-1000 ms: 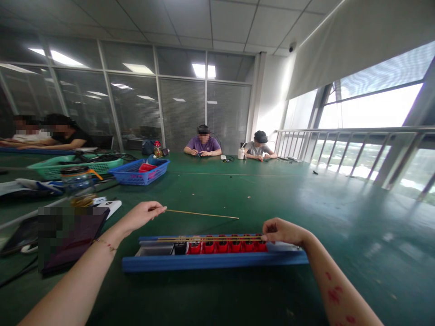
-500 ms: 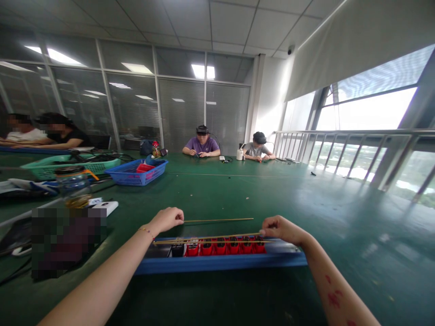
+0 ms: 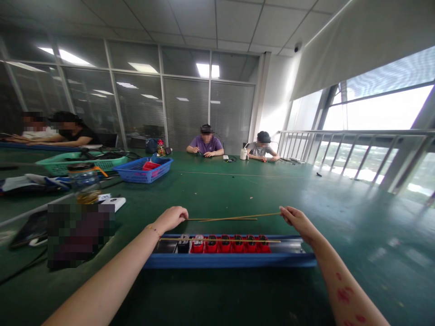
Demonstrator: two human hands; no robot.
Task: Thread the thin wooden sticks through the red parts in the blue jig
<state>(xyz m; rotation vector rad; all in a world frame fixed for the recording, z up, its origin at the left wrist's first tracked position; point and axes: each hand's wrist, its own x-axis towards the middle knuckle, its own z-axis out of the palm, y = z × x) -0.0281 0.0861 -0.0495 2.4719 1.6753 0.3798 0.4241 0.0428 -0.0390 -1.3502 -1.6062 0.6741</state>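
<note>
At the far left of the frame, two people sit side by side at the upper edge of the table [image 3: 204, 185]; nearer stand one green basket [image 3: 54, 167], one lidded jar [image 3: 84, 181] and, left of centre, one blue basket [image 3: 136, 174] with a red item [image 3: 150, 165] in it. The left forearm rises diagonally from the lower left, a thin bracelet [image 3: 154, 230] at the wrist; the left hand [image 3: 171, 217], just left of centre, is palm-down with its fingers pinched on the end of one thin stick [image 3: 246, 219], which points level to the right. Below, across the lower centre, lies one long blue tray [image 3: 231, 260] holding a row of seven small boxes, one black box [image 3: 184, 246] at the left and six red boxes [image 3: 224, 247]; a second stick [image 3: 275, 241] lies lengthwise over the row. Two more people sit at upper centre. At right of centre, the right forearm slants up and leftward from the lower right, the right hand [image 3: 295, 218] pinching a third stick [image 3: 267, 214], which slopes down to the left and overlaps the first in view; whether those two touch, I cannot tell. The hands are well apart.
</note>
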